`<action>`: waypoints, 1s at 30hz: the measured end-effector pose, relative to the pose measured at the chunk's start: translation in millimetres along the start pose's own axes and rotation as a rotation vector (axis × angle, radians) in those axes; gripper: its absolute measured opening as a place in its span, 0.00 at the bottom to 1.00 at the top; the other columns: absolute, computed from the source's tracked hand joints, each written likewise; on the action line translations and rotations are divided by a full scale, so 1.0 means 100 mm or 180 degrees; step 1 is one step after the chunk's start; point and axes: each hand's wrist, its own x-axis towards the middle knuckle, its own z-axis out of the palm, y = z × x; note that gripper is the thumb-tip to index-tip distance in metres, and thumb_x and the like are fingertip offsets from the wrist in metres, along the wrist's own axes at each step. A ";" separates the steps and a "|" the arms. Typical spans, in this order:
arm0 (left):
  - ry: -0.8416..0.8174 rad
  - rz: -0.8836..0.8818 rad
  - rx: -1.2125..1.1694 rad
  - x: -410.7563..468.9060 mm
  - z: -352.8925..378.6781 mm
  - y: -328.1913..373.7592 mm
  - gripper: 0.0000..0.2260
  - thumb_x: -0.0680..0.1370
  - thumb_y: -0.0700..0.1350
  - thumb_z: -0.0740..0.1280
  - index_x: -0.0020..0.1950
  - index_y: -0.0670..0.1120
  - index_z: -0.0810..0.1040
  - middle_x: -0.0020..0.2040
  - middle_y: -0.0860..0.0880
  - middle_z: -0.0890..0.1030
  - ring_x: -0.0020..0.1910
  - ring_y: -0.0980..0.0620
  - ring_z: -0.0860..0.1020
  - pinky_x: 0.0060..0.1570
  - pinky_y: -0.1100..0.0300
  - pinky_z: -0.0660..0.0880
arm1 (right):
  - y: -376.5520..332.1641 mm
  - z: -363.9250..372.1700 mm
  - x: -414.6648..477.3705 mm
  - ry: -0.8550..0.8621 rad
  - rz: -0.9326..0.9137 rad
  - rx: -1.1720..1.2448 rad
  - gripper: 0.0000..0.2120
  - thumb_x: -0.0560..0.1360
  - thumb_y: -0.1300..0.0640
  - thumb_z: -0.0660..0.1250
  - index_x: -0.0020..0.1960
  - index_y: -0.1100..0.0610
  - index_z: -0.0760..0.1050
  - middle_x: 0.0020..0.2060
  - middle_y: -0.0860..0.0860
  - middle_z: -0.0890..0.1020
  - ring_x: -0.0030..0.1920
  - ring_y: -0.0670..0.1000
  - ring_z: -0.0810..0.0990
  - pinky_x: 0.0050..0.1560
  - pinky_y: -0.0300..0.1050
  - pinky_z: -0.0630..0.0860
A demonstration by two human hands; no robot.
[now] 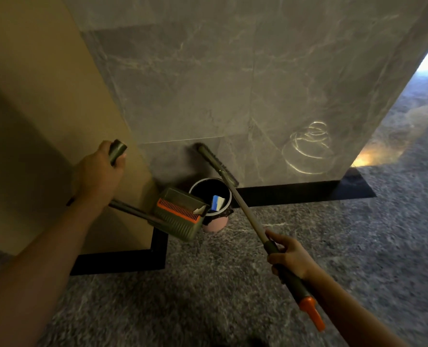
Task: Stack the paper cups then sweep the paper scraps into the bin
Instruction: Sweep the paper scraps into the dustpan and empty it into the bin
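The left hand (100,169) clenches the dustpan (180,214) handle, holding the pan tilted against the rim of the bin (226,189), with a paper scrap (200,209) at its lip. The right hand (286,256) grips the broom (233,186) pole, its head raised above the bin by the marble wall (233,83). Blue and white paper (217,202) lies inside the bin.

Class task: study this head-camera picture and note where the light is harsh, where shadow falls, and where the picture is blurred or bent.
Head view: blown-out glare at the upper right edge, with curled reflections on the marble wall; deep shadow over the left panel; the floor smears with motion blur toward the bottom; the wide lens bends the wall edges; the dustpan and bin stay fairly sharp.
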 end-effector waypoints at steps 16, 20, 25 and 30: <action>-0.0339 -0.1010 -0.0454 -1.29 -0.66 -0.81 0.06 0.80 0.56 0.61 0.49 0.54 0.70 0.34 0.49 0.72 0.31 0.48 0.69 0.30 0.57 0.62 | 0.50 0.43 -0.33 0.0414 0.0248 0.0122 0.32 0.73 0.73 0.62 0.74 0.56 0.60 0.50 0.63 0.73 0.30 0.53 0.74 0.20 0.38 0.73; -0.0342 -0.0951 -0.0524 -1.71 -0.70 -0.81 0.07 0.79 0.57 0.61 0.47 0.55 0.70 0.34 0.51 0.72 0.31 0.50 0.69 0.30 0.57 0.62 | 0.79 0.40 -0.47 0.0532 0.0334 0.0215 0.32 0.73 0.73 0.62 0.74 0.57 0.61 0.47 0.61 0.75 0.27 0.53 0.74 0.19 0.39 0.72; -0.0512 -0.1125 -0.0830 -2.43 -0.52 -0.73 0.07 0.79 0.56 0.62 0.50 0.54 0.71 0.38 0.50 0.74 0.35 0.46 0.72 0.37 0.52 0.68 | 1.40 0.33 -0.84 0.0515 0.0610 0.0467 0.32 0.74 0.72 0.63 0.74 0.56 0.59 0.42 0.60 0.76 0.24 0.52 0.76 0.19 0.40 0.73; -0.0600 -0.1244 -0.0756 -3.20 -0.13 -0.64 0.10 0.79 0.54 0.62 0.53 0.49 0.73 0.38 0.49 0.74 0.34 0.48 0.71 0.31 0.56 0.63 | 1.98 0.38 -1.12 0.0486 0.0821 0.0561 0.31 0.73 0.74 0.62 0.73 0.57 0.62 0.38 0.60 0.75 0.20 0.48 0.76 0.18 0.39 0.71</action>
